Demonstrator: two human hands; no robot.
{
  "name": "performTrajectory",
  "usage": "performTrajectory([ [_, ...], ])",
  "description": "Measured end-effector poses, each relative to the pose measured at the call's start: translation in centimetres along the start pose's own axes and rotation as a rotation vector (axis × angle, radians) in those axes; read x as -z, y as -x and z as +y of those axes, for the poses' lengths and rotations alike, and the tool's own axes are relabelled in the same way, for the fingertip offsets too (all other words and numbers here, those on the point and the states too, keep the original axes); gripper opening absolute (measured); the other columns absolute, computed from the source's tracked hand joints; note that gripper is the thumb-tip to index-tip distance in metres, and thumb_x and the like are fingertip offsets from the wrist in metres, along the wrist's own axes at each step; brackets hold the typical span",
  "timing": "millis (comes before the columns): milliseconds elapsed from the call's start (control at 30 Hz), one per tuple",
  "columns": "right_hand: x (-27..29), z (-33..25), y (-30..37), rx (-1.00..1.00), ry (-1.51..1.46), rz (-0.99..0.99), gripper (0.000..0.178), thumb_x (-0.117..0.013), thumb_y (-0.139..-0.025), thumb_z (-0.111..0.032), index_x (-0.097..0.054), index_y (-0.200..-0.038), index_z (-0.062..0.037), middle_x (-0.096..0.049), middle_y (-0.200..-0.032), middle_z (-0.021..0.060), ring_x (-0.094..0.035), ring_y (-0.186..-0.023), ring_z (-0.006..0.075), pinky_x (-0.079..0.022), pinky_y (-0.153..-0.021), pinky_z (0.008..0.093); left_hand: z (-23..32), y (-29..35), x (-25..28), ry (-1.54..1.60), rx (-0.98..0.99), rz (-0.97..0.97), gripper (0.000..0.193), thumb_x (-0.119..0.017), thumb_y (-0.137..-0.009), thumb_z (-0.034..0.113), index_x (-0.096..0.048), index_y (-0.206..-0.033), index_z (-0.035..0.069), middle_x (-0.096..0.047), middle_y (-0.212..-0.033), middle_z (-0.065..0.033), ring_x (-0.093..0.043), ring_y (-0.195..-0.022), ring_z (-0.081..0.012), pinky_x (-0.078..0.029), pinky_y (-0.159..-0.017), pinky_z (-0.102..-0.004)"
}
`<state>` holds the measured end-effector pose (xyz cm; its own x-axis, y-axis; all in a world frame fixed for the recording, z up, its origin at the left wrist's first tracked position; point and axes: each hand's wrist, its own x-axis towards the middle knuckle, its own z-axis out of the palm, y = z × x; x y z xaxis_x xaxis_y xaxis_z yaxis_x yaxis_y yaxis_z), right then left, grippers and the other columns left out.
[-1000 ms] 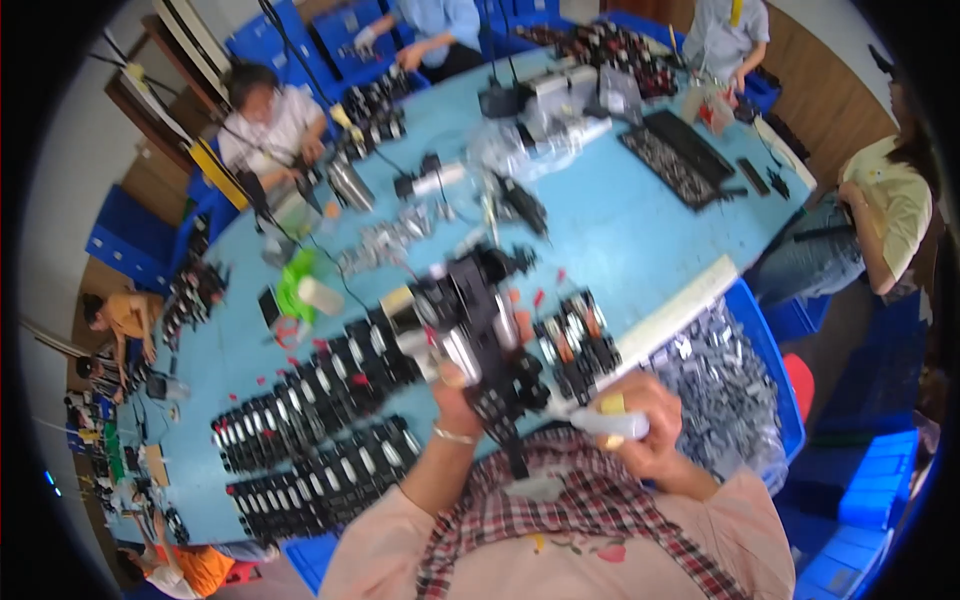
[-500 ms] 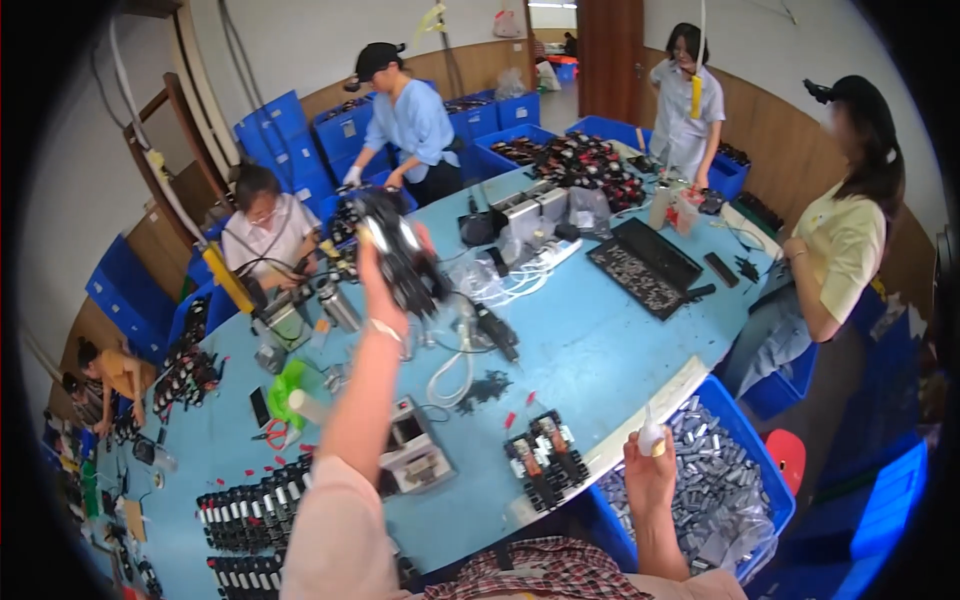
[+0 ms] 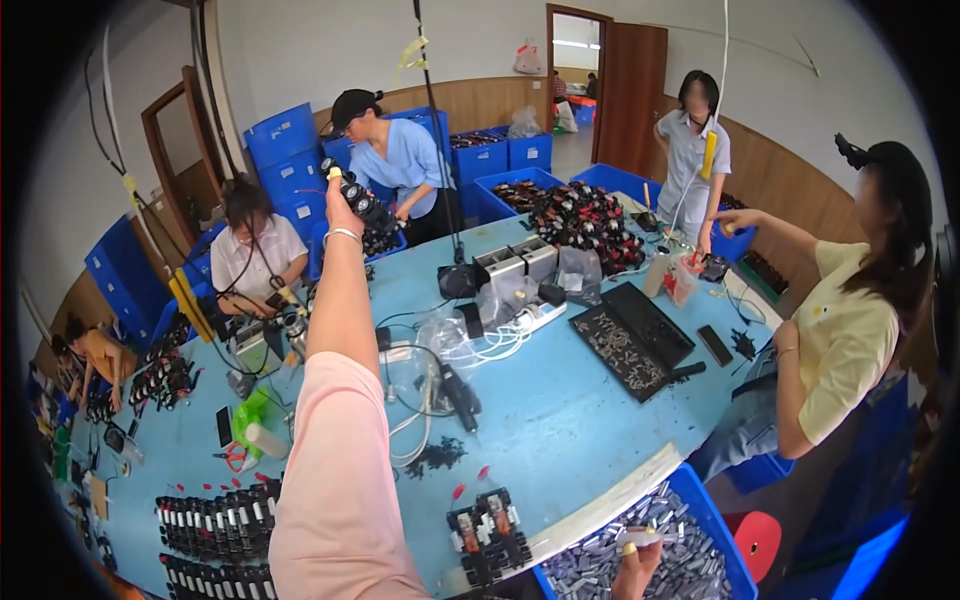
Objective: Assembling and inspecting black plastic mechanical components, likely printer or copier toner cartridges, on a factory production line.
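**Black part held high in the left hand, far from the right**

Black assembled part (image 3: pixel 358 203) sits in the wearer's left hand (image 3: pixel 343 208), which grips it at the end of a fully outstretched arm in a pink sleeve (image 3: pixel 335 470). Seen from the head camera, the part is lifted well above the blue table (image 3: pixel 560 420), toward the far side where a seated person in a white shirt works. Its long axis runs diagonally, from upper left down to lower right.

The right hand (image 3: pixel 636 566) is low at the bottom edge, over a blue bin (image 3: pixel 715 520) of grey metal pieces, pinching a small pale cylinder (image 3: pixel 628 540). The two hands are well apart; only the left is near the part.
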<state>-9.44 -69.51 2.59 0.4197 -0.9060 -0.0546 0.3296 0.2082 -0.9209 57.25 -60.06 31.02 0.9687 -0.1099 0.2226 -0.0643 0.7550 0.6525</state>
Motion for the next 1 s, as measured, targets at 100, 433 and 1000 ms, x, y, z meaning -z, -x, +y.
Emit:
performTrajectory([
  [100,2.0,1.3,-0.8,0.035,0.172,0.010,0.031,-0.059,-0.080,-0.003,-0.046,-0.109,-0.0021,-0.055,-0.100,0.0066,-0.051,-0.092,0.0164,-0.041,-0.083,0.0289,-1.9,-0.5,-1.8,0.030,0.040,0.003,0.032,-0.054,-0.080,0.040,-0.047,-0.084,0.009,-0.050,-0.065,-0.0083,-0.053,-0.054,-0.0233,-0.049,-0.050,-0.0360],
  [433,-3.4,11.4,-6.2,0.282,0.954,-0.384,0.028,-0.066,-0.066,-0.003,-0.057,-0.093,-0.0013,-0.058,-0.092,0.0176,-0.055,-0.088,0.0354,-0.044,-0.078,0.0369,-2.9,11.2,3.8,0.239,0.520,-0.927,0.061,-0.051,-0.082,0.045,-0.041,-0.118,-0.003,-0.053,-0.108,-0.0201,-0.056,-0.093,-0.0298,-0.048,-0.081,-0.0402],
  [1000,-18.2,16.8,-1.5,0.347,0.822,-0.876,0.012,-0.062,-0.074,-0.011,-0.057,-0.082,-0.0031,-0.054,-0.074,0.0102,-0.054,-0.065,0.0256,-0.043,-0.059,0.0358,6.4,54.6,22.2,0.412,0.555,0.408,0.080,-0.053,-0.077,0.056,-0.029,-0.132,0.002,-0.038,-0.129,-0.0209,-0.047,-0.110,-0.0323,-0.046,-0.082,-0.0427],
])
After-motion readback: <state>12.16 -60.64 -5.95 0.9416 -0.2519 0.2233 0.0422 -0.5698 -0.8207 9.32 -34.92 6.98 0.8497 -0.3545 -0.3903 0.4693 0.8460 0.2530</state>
